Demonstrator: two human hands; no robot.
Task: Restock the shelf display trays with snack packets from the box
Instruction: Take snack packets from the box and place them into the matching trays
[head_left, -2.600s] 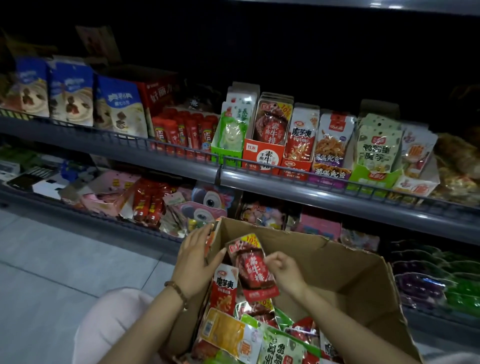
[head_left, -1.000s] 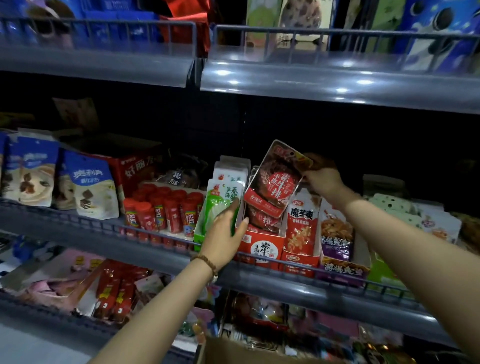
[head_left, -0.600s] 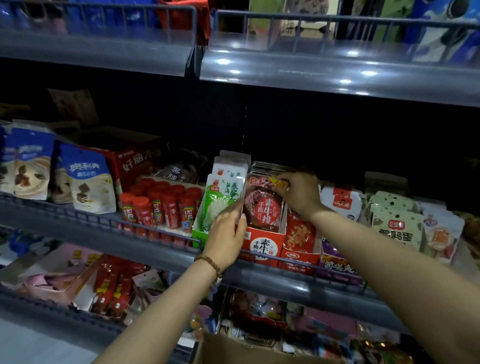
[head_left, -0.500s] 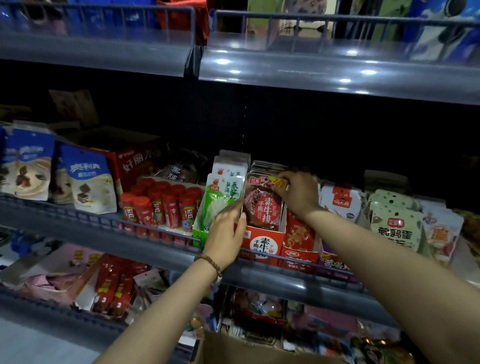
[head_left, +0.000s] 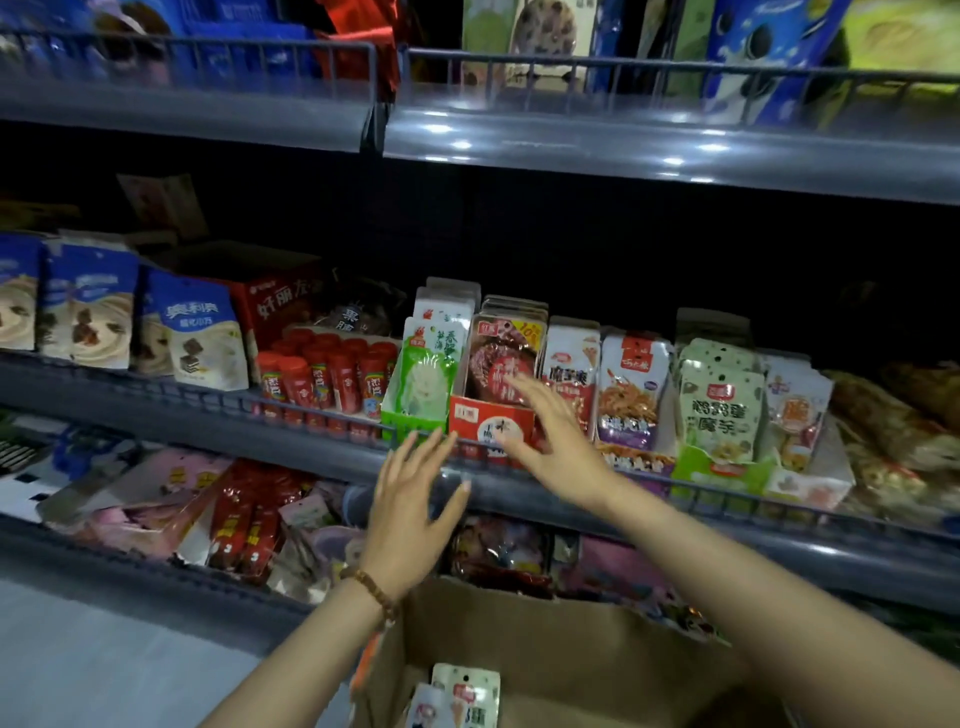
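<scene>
Both hands empty, fingers spread: left hand (head_left: 410, 512) before the shelf edge (head_left: 291, 441), right hand (head_left: 548, 436) before the red tray (head_left: 470, 415). Red snack packet (head_left: 493, 358) stands in that tray, just behind the right fingertips.

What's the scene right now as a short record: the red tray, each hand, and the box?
red tray: on the middle shelf, dark red packets standing in it
left hand: open, fingers spread, holding nothing, in front of the shelf edge
right hand: open, holding nothing, in front of the red tray
box: cardboard, below the hands, pale packets inside
</scene>
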